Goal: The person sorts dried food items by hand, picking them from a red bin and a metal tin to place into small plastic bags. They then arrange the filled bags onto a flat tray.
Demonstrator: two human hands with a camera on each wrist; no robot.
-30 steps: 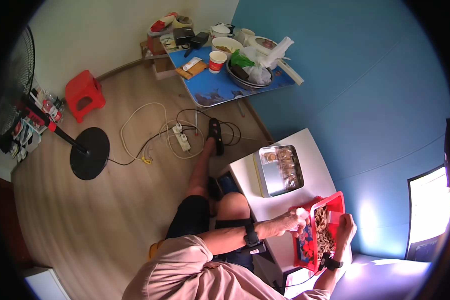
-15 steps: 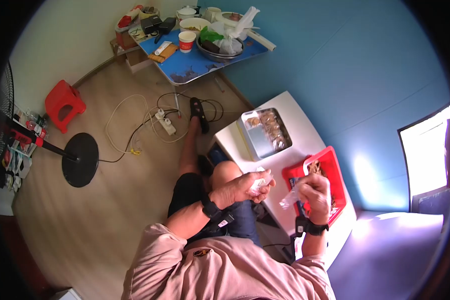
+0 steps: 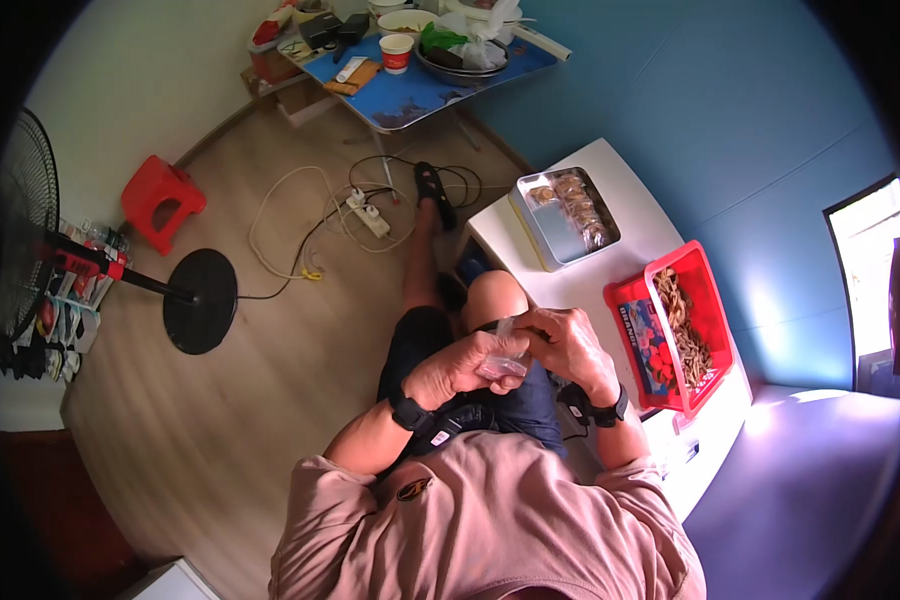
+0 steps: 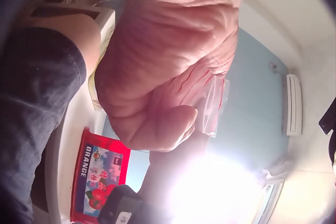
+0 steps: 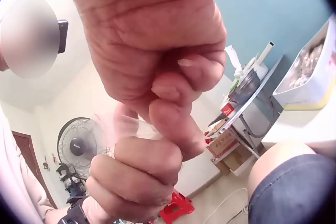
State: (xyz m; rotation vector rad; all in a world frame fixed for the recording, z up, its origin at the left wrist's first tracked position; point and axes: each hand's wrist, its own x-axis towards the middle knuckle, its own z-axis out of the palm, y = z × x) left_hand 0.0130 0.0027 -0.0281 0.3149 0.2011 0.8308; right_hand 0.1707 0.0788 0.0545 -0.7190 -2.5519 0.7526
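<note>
Above the lap, the left hand holds small clear plastic bags with red lines on them; in the left wrist view its thumb is bent beside a clear bag. The right hand meets it from the other side, its thumb and finger pinching a clear bag at the left fingers. Close up in the right wrist view, the right hand's fingers are curled against the left hand, with clear plastic between them. What the bags contain cannot be made out.
On the white cabinet stand a red basket of brown dried strips and a metal tin of wrapped pieces. A blue table with dishes, a fan, a red stool and a power strip are farther off.
The right hand has left the red basket and come over to the left hand above the lap. The left hand has also drawn back from the basket, with plastic in it.
</note>
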